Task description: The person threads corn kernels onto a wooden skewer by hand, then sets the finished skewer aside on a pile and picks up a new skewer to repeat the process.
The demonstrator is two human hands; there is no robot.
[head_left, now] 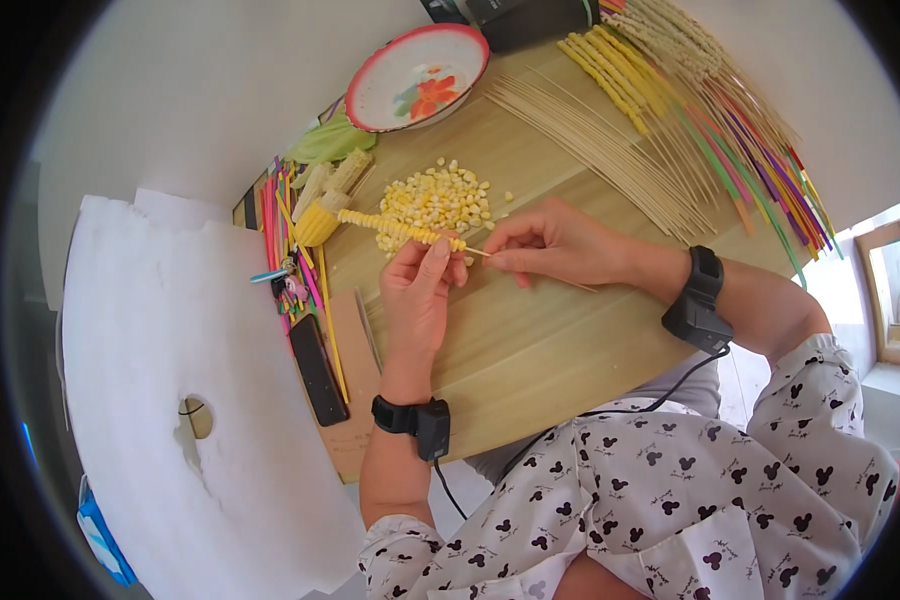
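Threaded corn kernels form a long row on a thin wooden skewer, its bare end pointing right. My left hand pinches the kernel row near its right end. At the bare end of the skewer, my right hand has thumb and fingers closed on the stick. Just beyond my hands lies a pile of loose yellow kernels. Left of the pile are a partly stripped corn cob and a bare cob. Whether a kernel is between my right fingertips is too small to tell.
A red-rimmed bowl stands at the back. Bare skewers fan out at the right, beside finished yellow sticks and colored straws. A black phone lies at the left edge. Cables hang from both wrist devices.
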